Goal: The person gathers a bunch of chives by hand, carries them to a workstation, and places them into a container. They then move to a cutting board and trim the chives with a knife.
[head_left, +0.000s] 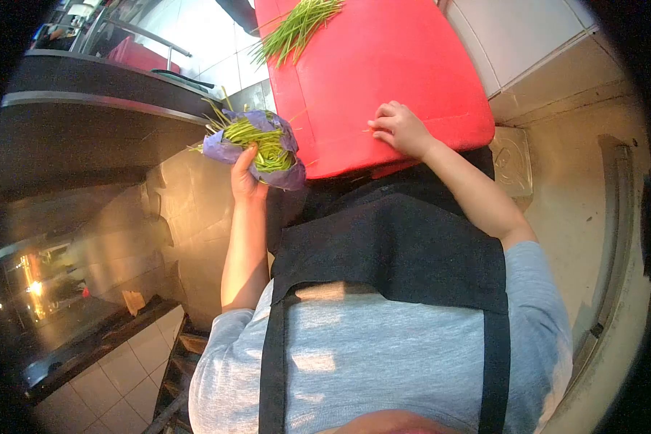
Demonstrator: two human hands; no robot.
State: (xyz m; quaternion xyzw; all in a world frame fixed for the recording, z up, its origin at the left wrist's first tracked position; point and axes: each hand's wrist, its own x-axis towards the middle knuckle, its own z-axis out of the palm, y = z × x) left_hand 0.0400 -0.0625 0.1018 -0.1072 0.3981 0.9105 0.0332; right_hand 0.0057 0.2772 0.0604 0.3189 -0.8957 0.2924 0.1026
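Observation:
My left hand [247, 173] is closed around a bunch of thin green stems [271, 148] that look like chives. A crumpled purple wrapper [224, 148] covers part of the bunch, and loose ends stick out at its upper left. I hold it beside the left edge of a red plastic surface [383, 65]. Over the near right part of that surface, my right hand [401, 130] has its fingers drawn together. A tiny orange bit shows at its fingertips, too small to name. Another pile of green stems [296, 29] lies at the far left of the red surface.
To the left runs a dark counter edge [108, 105] with a metal rail [148, 40] above it. A tiled ledge [528, 43] borders the right side. A square tin [511, 163] stands below, near the right wall. Tiled floor [123, 369] shows at lower left.

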